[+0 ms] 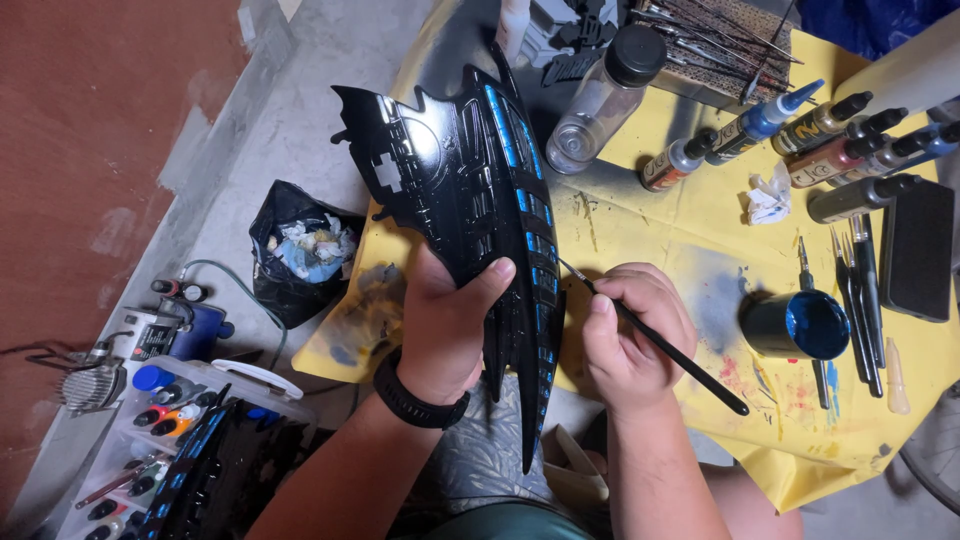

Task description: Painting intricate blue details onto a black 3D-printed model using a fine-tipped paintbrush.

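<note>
We hold a glossy black model (470,190) with bat-like wings in our left hand (445,325), above the edge of a table under a yellow cloth (690,215). The fingers wrap around its lower body and the thumb presses flat on the top face, beside a row of small blue panels. The model stands tilted, its pointed tail aimed down toward our lap.

Our right hand (632,335) pinches a thin black brush (660,340) between thumb and curled fingers. Its tip touches the model's right edge, near the blue panels.

On the cloth just right of that hand sits a small cup of blue paint (800,325), with more brushes (860,290) lying beside it. Paint bottles (850,140) lie in a row farther back, and a clear bottle with a black cap (600,95) stands near the model's nose. On the floor to the left lies a black bag of rubbish (300,250).
</note>
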